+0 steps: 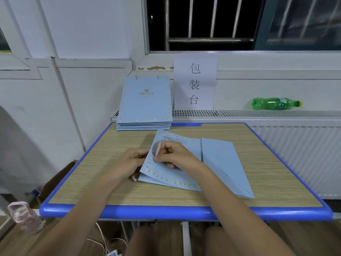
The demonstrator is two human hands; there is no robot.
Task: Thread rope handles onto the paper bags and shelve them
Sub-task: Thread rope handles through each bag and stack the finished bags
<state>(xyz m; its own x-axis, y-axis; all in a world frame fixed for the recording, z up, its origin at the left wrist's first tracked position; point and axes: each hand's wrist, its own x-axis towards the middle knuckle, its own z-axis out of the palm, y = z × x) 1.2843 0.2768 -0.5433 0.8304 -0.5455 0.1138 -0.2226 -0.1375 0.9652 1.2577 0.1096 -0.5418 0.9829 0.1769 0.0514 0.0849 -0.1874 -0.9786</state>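
Observation:
A flat light-blue paper bag lies on the desk, its front panel lifted at the left. My left hand grips the raised left edge of that panel. My right hand pinches a silver twisted rope handle against the panel near its top holes. Another rope end pokes out below my left wrist. A stack of finished blue bags with a crown print lies at the desk's far left edge.
A paper sign leans on the wall behind the desk. A green plastic bottle lies on the radiator ledge at the right. A pink bottle and a cardboard box sit left of the desk, below its edge.

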